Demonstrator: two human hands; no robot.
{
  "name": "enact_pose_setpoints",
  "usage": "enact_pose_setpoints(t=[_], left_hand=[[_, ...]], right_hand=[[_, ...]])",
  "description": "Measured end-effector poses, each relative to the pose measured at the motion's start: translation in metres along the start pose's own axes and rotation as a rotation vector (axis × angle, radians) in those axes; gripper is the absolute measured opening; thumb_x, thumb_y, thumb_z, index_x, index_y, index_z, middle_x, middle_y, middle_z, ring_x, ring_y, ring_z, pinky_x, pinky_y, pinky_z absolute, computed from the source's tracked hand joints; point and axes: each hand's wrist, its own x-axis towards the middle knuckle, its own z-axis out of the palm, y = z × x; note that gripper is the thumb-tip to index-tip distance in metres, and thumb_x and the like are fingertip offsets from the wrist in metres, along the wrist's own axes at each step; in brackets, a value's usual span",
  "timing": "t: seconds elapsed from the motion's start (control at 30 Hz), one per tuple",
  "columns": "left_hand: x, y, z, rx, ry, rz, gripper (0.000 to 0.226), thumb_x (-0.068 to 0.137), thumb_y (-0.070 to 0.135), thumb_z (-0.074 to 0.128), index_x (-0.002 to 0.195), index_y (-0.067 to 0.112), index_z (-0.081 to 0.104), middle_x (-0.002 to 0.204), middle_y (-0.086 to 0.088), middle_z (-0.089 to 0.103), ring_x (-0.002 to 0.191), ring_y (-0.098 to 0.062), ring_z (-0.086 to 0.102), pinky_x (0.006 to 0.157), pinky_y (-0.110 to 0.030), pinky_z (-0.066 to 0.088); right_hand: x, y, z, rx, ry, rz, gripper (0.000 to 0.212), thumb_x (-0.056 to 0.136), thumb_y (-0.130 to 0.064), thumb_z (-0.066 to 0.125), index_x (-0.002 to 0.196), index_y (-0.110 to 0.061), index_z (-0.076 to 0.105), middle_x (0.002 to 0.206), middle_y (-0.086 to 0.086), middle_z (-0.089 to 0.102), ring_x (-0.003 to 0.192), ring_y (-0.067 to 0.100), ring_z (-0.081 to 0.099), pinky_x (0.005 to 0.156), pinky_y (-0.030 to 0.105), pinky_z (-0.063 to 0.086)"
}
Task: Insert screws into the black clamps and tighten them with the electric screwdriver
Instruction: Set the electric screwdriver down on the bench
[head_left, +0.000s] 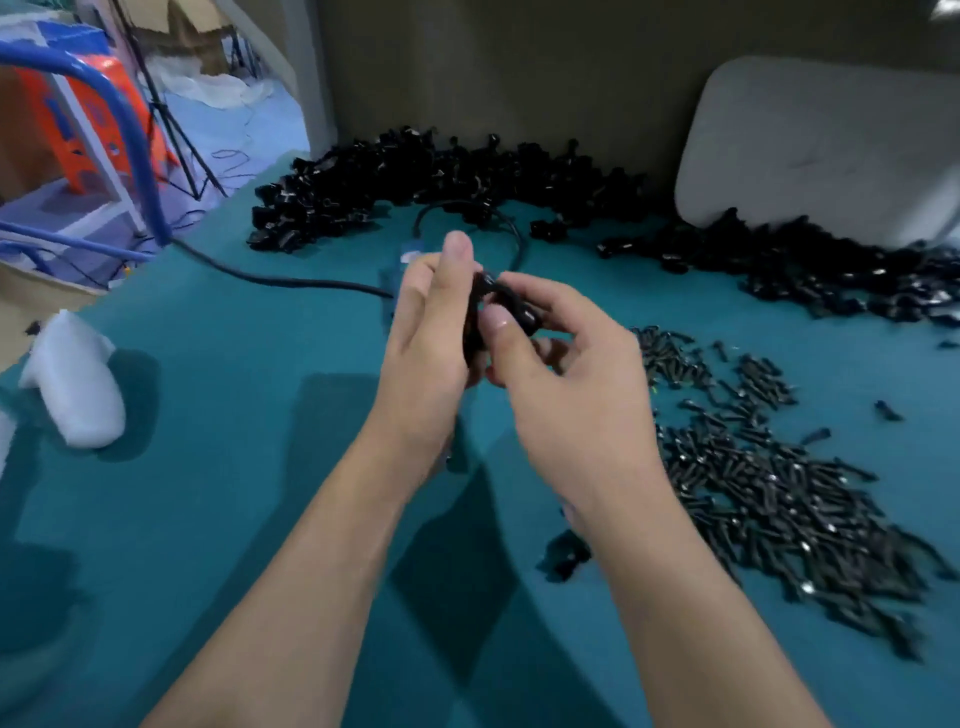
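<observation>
1. Head view: one black clamp is held at centre, above the teal table.
2. It is gripped by the left hand, thumb raised, and pinched by the right hand.
3. Screws are heaped at 4 o'clock, too many to count.
4. Loose clamps are piled from 11 to 2 o'clock, likewise uncountable.
5. One electric screwdriver is half hidden behind the left hand.

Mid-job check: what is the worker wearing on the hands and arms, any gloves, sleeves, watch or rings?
Nothing worn shows. The left hand and right hand are gloveless, no ring on the visible fingers. The left forearm and right forearm are uncovered down to the frame edge: no sleeve, watch or band. Thumbnails are short.
</observation>
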Motion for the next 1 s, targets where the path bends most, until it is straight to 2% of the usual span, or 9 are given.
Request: enact_pose_setpoints(t=[0.13, 0.2, 0.3, 0.4, 0.47, 0.53, 0.67, 0.8, 1.0], left_hand=[[-0.038, -0.003, 0.06, 0.127, -0.391, 0.072, 0.015, 0.089, 0.025, 0.057, 0.103, 0.018, 0.058, 0.086, 0.011, 0.064, 0.081, -0.005, 0.061, 0.073, -0.023, 0.049], [-0.058, -0.011, 0.097, 0.27, -0.539, 0.13, 0.022, 0.09, 0.018, 0.059, 0.111, 0.018, 0.063, 0.099, 0.013, 0.07, 0.092, 0.0, 0.065, 0.084, -0.02, 0.053], [-0.096, -0.036, 0.145, 0.395, -0.696, 0.127, 0.027, 0.093, 0.02, 0.064, 0.12, 0.024, 0.065, 0.116, 0.004, 0.07, 0.111, -0.01, 0.066, 0.102, -0.039, 0.053], [-0.14, -0.068, 0.183, 0.445, -0.805, 0.061, 0.028, 0.098, 0.017, 0.067, 0.123, 0.03, 0.062, 0.119, 0.012, 0.066, 0.116, -0.008, 0.063, 0.101, -0.038, 0.053], [-0.163, -0.085, 0.196, 0.52, -0.848, 0.099, 0.028, 0.099, 0.021, 0.067, 0.121, 0.037, 0.059, 0.117, 0.02, 0.061, 0.114, 0.0, 0.059, 0.098, -0.026, 0.051], [-0.178, -0.097, 0.205, 0.581, -0.887, 0.136, 0.029, 0.097, 0.019, 0.068, 0.117, 0.038, 0.058, 0.114, 0.021, 0.058, 0.112, 0.002, 0.057, 0.096, -0.019, 0.046], [-0.186, -0.111, 0.223, 0.662, -0.894, 0.193, 0.042, 0.09, -0.002, 0.067, 0.108, 0.035, 0.061, 0.108, 0.02, 0.06, 0.106, 0.001, 0.057, 0.091, -0.016, 0.046], [-0.184, -0.124, 0.238, 0.774, -0.845, 0.324, 0.046, 0.082, -0.013, 0.064, 0.107, 0.026, 0.068, 0.106, 0.017, 0.067, 0.107, -0.003, 0.055, 0.093, -0.011, 0.042], [-0.179, -0.127, 0.264, 0.753, -0.846, 0.284, 0.042, 0.066, -0.001, 0.037, 0.094, 0.015, 0.064, 0.1, 0.01, 0.066, 0.101, -0.015, 0.058, 0.084, -0.04, 0.056]], right_hand=[[-0.034, -0.001, -0.088, 0.35, 0.231, 0.099, 0.014, 0.096, -0.015, 0.069, 0.106, -0.019, 0.079, 0.1, -0.001, 0.078, 0.083, 0.009, 0.072, 0.076, 0.024, 0.058], [-0.055, 0.003, -0.133, 0.383, 0.381, 0.138, 0.016, 0.099, -0.015, 0.066, 0.108, -0.016, 0.079, 0.103, 0.002, 0.079, 0.088, 0.01, 0.073, 0.074, 0.02, 0.056], [-0.09, 0.017, -0.19, 0.243, 0.549, 0.209, 0.021, 0.103, -0.013, 0.058, 0.11, -0.014, 0.078, 0.101, 0.001, 0.08, 0.092, 0.012, 0.076, 0.079, 0.027, 0.059], [-0.131, 0.037, -0.239, -0.116, 0.697, 0.262, 0.022, 0.104, -0.022, 0.056, 0.11, -0.028, 0.076, 0.11, 0.005, 0.074, 0.088, 0.011, 0.075, 0.088, 0.042, 0.059], [-0.155, 0.047, -0.261, -0.386, 0.705, 0.267, 0.018, 0.098, -0.032, 0.057, 0.103, -0.047, 0.067, 0.109, -0.004, 0.066, 0.084, 0.0, 0.069, 0.083, 0.037, 0.057], [-0.172, 0.057, -0.273, -0.561, 0.707, 0.27, 0.022, 0.092, -0.033, 0.059, 0.1, -0.053, 0.059, 0.102, -0.012, 0.063, 0.086, -0.004, 0.063, 0.075, 0.026, 0.051], [-0.183, 0.078, -0.29, -0.679, 0.766, 0.274, 0.026, 0.084, -0.018, 0.069, 0.092, -0.04, 0.057, 0.088, -0.014, 0.06, 0.082, 0.005, 0.058, 0.068, 0.009, 0.04], [-0.179, 0.095, -0.302, -0.699, 0.805, 0.259, 0.029, 0.08, -0.013, 0.076, 0.095, -0.034, 0.063, 0.105, -0.007, 0.043, 0.079, 0.004, 0.052, 0.072, 0.004, 0.039], [-0.173, 0.101, -0.314, -0.709, 0.797, 0.255, 0.032, 0.083, -0.015, 0.079, 0.106, -0.032, 0.065, 0.112, -0.005, 0.042, 0.079, 0.001, 0.052, 0.076, -0.001, 0.037]])
